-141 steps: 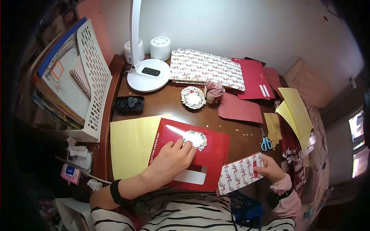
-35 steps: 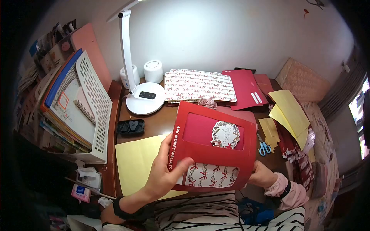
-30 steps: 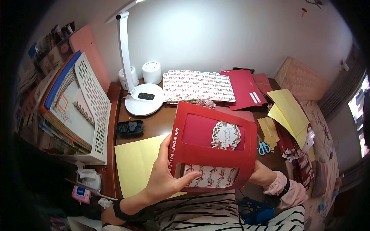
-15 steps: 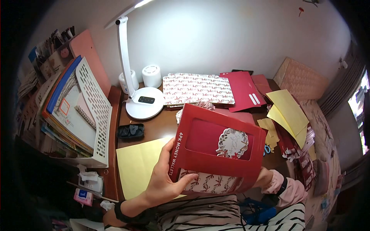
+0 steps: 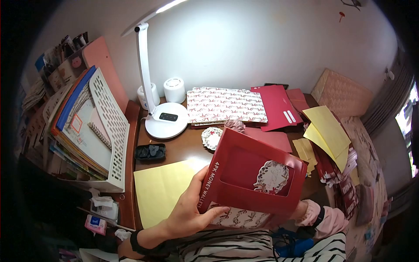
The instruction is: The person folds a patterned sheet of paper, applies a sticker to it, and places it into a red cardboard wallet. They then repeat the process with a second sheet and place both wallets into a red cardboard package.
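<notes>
A red money wallet box is held up in front of me, its front tilted and lettered "4PK MONEY WALLETS" along the left edge. Through its window shows a round wreath-patterned tag, and a ribbon-and-leaf patterned panel covers its lower part. My left hand grips the box's left side, thumb over the front and fingers behind. Only the back of my right hand shows at the box's right edge; its fingers are hidden behind the box.
Behind the box lie round wreath tags, patterned sheets and red card sheets. Yellow paper lies at left, more yellow sheets at right. A lamp, black tray and white file rack stand left.
The box has shifted right and slightly down in view, tipping a little so glare dulls its front. More of the wreath tags behind it now shows. My left hand keeps its grip.
</notes>
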### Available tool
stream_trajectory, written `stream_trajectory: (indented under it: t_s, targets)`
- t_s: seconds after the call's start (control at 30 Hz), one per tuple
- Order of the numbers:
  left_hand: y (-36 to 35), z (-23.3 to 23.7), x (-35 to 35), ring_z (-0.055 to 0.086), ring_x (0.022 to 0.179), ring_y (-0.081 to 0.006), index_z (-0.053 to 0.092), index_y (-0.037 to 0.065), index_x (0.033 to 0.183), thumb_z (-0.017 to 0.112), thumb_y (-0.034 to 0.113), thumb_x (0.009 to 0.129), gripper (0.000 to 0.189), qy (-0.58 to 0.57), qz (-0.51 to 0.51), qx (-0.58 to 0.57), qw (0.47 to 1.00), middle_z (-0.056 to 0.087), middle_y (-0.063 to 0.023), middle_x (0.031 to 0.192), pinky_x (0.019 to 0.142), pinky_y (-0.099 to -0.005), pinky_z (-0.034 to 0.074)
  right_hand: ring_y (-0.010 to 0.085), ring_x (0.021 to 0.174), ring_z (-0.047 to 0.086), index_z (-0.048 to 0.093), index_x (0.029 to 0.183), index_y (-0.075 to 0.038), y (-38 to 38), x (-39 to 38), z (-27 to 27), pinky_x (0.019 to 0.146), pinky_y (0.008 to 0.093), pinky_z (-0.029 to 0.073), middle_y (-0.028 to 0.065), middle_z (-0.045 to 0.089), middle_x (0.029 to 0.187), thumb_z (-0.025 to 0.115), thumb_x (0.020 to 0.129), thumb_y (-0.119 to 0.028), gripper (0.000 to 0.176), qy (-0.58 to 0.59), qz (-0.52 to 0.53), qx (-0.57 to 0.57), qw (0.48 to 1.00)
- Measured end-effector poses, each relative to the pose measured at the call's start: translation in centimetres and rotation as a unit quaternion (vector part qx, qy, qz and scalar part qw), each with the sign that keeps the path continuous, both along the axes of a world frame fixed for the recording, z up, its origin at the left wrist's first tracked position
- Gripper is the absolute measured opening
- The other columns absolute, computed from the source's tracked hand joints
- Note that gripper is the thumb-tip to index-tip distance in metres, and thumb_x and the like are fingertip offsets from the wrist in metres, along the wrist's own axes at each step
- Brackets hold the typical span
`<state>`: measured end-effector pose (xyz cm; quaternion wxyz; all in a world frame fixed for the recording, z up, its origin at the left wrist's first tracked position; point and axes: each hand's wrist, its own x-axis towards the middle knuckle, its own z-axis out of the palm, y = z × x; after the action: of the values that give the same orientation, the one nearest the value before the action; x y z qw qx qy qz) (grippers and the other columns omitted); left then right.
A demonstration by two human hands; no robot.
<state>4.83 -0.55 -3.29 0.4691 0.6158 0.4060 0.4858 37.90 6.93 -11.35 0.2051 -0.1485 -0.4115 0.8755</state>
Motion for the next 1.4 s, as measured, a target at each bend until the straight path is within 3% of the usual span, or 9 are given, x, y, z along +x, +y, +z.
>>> stream_trajectory:
  t_s: [0.57,0.77,0.97,1.2,1.27,1.4]
  targets:
    - [0.0,-0.3,-0.2,0.052,0.13,-0.021,0.019,-0.005,0.153,0.075,0.005,0.087,0.088,0.023,-0.003,0.017,1.0,0.046,-0.0187,0.143,0.108,-0.0342,0.044,0.0272,0.13,0.053,0.043,0.148,-0.001,-0.7,-0.3,0.3,0.108,0.0469,0.043,0.0141,0.052,0.147,0.063,0.091,-0.008,0.061,0.045,-0.016,-0.037,0.998]
    - [0.0,-0.3,-0.2,0.055,0.128,-0.0248,0.024,-0.004,0.152,0.075,0.004,0.086,0.084,0.022,0.014,0.029,0.999,0.052,-0.0219,0.139,0.107,-0.0354,0.045,0.0277,0.131,0.053,0.043,0.148,-0.001,-0.9,-1.0,0.4,0.108,0.0476,0.043,0.0144,0.052,0.147,0.063,0.091,-0.009,0.061,0.08,-0.01,-0.065,0.995]
    - [0.0,0.2,-0.7,0.052,0.13,-0.0212,0.02,-0.006,0.153,0.075,0.005,0.086,0.087,0.029,-0.011,0.022,0.999,0.047,-0.0197,0.143,0.11,-0.0342,0.042,0.0283,0.131,0.053,0.043,0.148,-0.001,-1.6,-1.1,0.7,0.108,0.0483,0.043,0.0146,0.051,0.148,0.062,0.091,-0.01,0.061,0.11,-0.025,-0.09,0.99]
    - [-0.5,0.4,-0.6,0.053,0.129,-0.0232,0.021,-0.007,0.152,0.076,0.009,0.086,0.087,0.055,-0.012,0.054,0.997,0.05,-0.0219,0.141,0.109,-0.0358,0.041,0.029,0.132,0.053,0.043,0.148,-0.001,-1.1,0.3,1.6,0.109,0.0491,0.042,0.0149,0.051,0.148,0.061,0.092,-0.011,0.06,0.109,-0.115,-0.075,0.984]
    - [-0.5,0.3,-0.5,0.054,0.13,-0.0309,0.023,-0.004,0.153,0.074,0.006,0.087,0.084,0.051,-0.015,0.07,0.996,0.048,-0.025,0.143,0.107,-0.0386,0.044,0.0292,0.132,0.052,0.043,0.148,-0.001,-1.1,0.7,2.0,0.109,0.0494,0.042,0.015,0.051,0.148,0.061,0.092,-0.011,0.06,0.107,-0.135,-0.066,0.983]
    - [-0.5,-0.2,-0.3,0.054,0.13,-0.0322,0.023,-0.004,0.153,0.072,0.005,0.087,0.084,0.051,-0.017,0.079,0.995,0.047,-0.0258,0.144,0.107,-0.039,0.044,0.0296,0.132,0.052,0.043,0.148,-0.001,-1.1,0.5,1.9,0.109,0.0498,0.042,0.0152,0.051,0.148,0.06,0.092,-0.012,0.06,0.115,-0.134,-0.071,0.982]
